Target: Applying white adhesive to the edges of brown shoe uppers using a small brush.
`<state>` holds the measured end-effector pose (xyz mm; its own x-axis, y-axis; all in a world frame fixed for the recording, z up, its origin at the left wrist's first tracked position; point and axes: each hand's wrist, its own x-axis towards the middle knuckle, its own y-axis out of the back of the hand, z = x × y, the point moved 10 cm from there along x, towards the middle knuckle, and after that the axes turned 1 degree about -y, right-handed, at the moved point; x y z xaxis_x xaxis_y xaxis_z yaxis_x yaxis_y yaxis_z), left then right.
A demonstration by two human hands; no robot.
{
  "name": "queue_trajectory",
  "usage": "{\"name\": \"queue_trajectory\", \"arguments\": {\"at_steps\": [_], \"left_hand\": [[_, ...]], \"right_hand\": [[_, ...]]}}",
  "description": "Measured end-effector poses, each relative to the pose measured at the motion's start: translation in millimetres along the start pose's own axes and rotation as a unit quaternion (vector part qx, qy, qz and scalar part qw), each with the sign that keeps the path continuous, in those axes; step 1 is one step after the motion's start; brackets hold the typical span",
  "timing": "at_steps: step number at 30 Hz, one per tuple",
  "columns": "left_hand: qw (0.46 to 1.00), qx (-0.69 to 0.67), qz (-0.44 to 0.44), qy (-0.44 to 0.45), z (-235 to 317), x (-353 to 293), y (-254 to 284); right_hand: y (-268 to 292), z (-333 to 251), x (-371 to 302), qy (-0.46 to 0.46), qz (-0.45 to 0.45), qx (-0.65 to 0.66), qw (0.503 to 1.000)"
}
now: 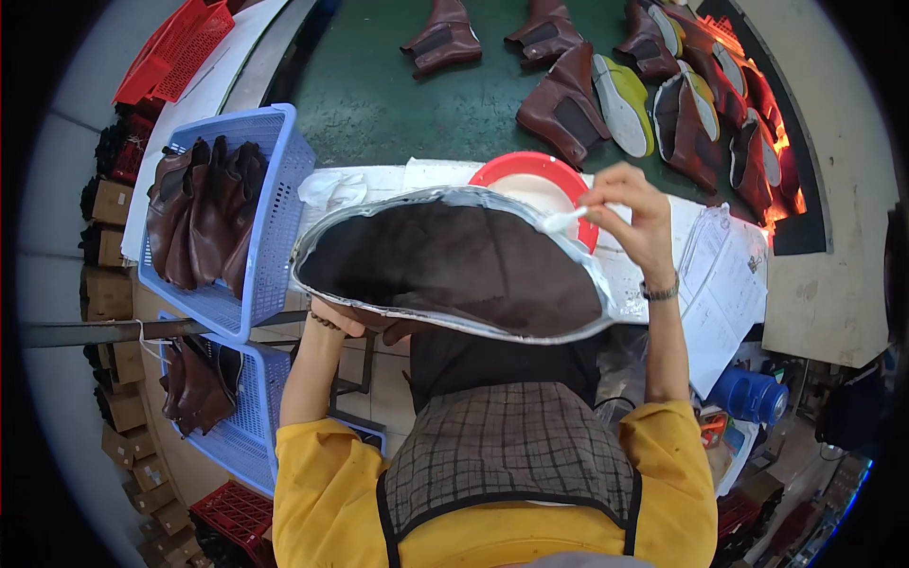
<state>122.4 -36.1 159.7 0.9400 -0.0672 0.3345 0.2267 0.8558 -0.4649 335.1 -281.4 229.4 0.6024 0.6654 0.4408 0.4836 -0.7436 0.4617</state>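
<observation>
A boot upper (445,260) is held up close in front of me, its open underside facing up. Its dark lining shows, and a whitish wet-looking coating runs around the edge. My left hand (343,318) grips it from below at its left part, with most of the fingers hidden behind it. Between the fingers of my right hand (632,210) is a small white brush (559,221), its tip touching the upper's far right edge. Just behind stands a red bowl (502,166) with a white liquid in it, partly covered by the upper.
A blue basket (270,227) of brown uppers stands at the left, another blue basket (256,379) below it. Brown boots (559,109) and a yellow-edged sole (620,106) lie on the green surface (379,114). Paper sheets (710,284) and a blue bottle (748,395) are at the right.
</observation>
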Motion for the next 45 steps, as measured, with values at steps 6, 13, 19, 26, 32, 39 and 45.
{"name": "queue_trajectory", "arguments": {"at_steps": [6, 13, 19, 26, 32, 39, 45], "left_hand": [[0.994, -0.089, 0.07, -0.002, -5, -11, 37], [0.959, -0.218, 0.165, 0.071, -41, 84, 95], [0.926, -0.066, 0.355, 0.115, -83, 119, 235], [0.626, 0.646, 0.427, 0.094, 17, 129, 210], [0.457, 0.787, 0.405, -0.089, 223, 49, 125], [0.258, 0.813, 0.467, 0.234, 321, -138, 330], [0.28, 0.846, 0.442, 0.102, 340, -103, 315]], "right_hand": [[15, 55, -45, -0.078, 0.05, 0.055, 0.994], [24, 205, -116, -0.299, 0.283, 0.272, 0.87], [16, 201, -106, -0.285, 0.273, 0.228, 0.89], [26, 207, -126, -0.292, 0.316, 0.202, 0.88], [18, 197, -109, -0.285, 0.295, 0.208, 0.888], [13, 208, -103, -0.278, 0.273, 0.207, 0.897], [17, 210, -114, -0.289, 0.279, 0.157, 0.902]]}}
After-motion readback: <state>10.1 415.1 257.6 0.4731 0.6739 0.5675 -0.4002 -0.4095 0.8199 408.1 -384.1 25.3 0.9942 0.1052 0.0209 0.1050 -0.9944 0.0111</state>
